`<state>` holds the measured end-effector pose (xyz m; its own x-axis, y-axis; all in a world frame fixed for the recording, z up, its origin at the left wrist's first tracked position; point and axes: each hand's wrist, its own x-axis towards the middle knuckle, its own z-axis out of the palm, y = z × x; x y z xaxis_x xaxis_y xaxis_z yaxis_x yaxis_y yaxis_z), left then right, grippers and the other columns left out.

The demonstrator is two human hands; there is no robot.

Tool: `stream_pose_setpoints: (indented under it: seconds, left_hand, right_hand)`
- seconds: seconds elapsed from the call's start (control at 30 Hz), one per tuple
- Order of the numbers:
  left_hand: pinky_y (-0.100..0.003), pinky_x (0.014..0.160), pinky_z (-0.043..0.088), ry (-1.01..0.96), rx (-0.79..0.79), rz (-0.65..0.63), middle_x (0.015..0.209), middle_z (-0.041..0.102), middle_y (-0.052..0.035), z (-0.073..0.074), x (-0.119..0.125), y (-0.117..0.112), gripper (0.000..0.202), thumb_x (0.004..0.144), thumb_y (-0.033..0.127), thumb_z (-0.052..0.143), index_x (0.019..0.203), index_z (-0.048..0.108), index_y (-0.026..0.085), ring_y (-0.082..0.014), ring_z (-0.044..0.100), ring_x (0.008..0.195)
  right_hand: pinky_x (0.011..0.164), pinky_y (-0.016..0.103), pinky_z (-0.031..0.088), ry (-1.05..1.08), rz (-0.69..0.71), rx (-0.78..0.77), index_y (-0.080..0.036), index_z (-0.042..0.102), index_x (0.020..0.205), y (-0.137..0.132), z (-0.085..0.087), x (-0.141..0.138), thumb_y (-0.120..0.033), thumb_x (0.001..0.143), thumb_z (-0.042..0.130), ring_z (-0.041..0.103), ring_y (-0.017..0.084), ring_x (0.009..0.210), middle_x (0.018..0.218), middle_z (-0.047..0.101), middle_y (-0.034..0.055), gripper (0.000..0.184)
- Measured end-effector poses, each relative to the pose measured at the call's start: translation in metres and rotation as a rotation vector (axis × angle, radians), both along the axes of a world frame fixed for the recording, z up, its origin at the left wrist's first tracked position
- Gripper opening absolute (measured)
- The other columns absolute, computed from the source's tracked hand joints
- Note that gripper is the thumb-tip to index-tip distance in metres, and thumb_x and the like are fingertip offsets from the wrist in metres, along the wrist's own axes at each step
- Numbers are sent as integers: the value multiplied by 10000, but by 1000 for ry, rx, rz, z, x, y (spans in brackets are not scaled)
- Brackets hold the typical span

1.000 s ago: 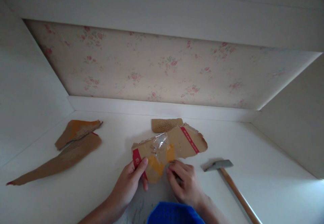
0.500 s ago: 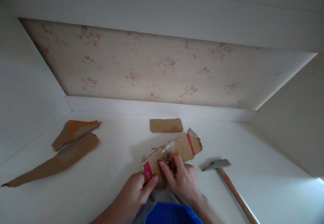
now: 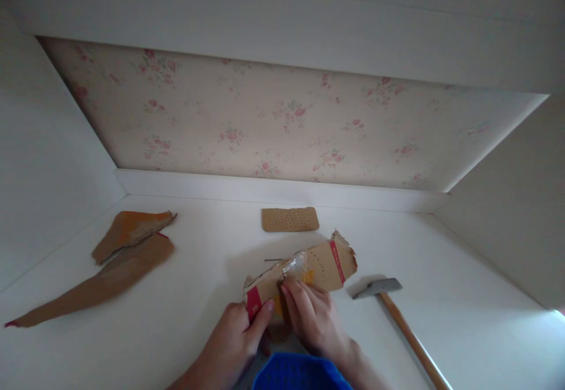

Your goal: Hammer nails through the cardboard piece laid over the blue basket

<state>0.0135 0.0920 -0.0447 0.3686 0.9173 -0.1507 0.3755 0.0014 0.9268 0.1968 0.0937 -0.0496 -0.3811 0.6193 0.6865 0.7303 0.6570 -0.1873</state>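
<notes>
My left hand [image 3: 241, 331] is closed on the lower left end of a torn piece of cardboard [image 3: 324, 260], its thumb pressed over a red printed strip. The cardboard is held tilted above the white surface. It has red bands, small punched holes and a patch of clear tape [image 3: 295, 265] on its face. My right hand [image 3: 315, 316] presses its fingertips together against the middle of the cardboard, just below the tape. What sits in those fingers is hidden. Behind the cardboard, a thin dark nail [image 3: 273, 259] shows on the surface.
A small rectangle of cardboard with many holes [image 3: 290, 219] lies near the back wall. At the left are torn cardboard scraps [image 3: 132, 266]. A hammer [image 3: 408, 328] with a wooden handle lies on the right. Something blue and mesh-like [image 3: 302, 372] shows at the bottom edge.
My right fingers have closed in over the small metal pieces that showed at their tips, and these are now hidden. The cardboard has shifted slightly, its right end lower.
</notes>
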Motion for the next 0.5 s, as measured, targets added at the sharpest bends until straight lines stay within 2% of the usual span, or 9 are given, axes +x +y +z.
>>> stream_pose_setpoints:
  seconds: [0.17,0.3,0.5]
  left_hand:
    - [-240,582,501,-6,30,21,602,719,-62,3,1,1,526,975,530,442,655,669,179,-219,697,605]
    - [-230,597,500,-23,48,31,603,723,-51,3,1,1,504,987,510,440,698,686,178,-213,699,617]
    - [-227,607,495,-53,93,61,715,759,-67,-1,1,-4,471,976,515,485,753,722,174,-215,707,667]
  right_hand:
    - [587,307,580,-52,61,67,-91,559,1160,-1,-1,8,-115,1018,428,720,194,640,816,778,99,195]
    - [570,312,581,-47,75,115,-82,569,1141,-2,2,10,-102,1004,457,716,186,611,801,785,105,178]
    - [592,301,590,-42,98,169,-88,562,1134,-4,6,14,-85,1012,420,716,173,604,755,781,100,187]
